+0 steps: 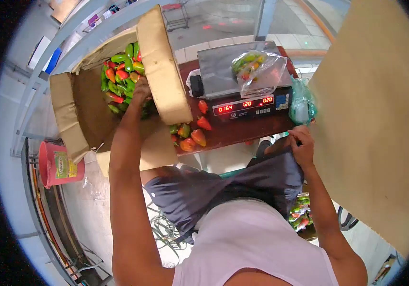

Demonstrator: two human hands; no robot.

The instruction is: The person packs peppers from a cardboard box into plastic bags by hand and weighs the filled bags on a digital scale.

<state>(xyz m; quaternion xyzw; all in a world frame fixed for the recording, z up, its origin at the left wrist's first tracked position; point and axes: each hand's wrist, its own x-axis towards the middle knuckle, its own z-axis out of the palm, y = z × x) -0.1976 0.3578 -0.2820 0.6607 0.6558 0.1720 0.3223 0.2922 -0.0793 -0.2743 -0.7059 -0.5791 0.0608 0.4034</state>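
My left hand [141, 90] reaches into a cardboard box [87, 114] at the upper left, among green and red peppers [121, 76]. Its fingers look curled in against the peppers; what they grip is hidden. Over my right thigh, my right hand [302, 148] has its thumb and fingers drawn together in a pinch, and I cannot make out what is in it. Just beyond it, a green plastic bag [302, 102] hangs at the table's right end. A clear bag of peppers [250, 66] rests on the metal pan of a digital scale [250, 106], whose red display is lit.
Several loose peppers [198, 137] lie on the dark red table [228, 136] beside the box. A large cardboard sheet [371, 114] stands at the right. On the floor are a pink bucket [61, 164] and coiled cable [166, 231]. More bagged peppers [301, 212] sit low at my right.
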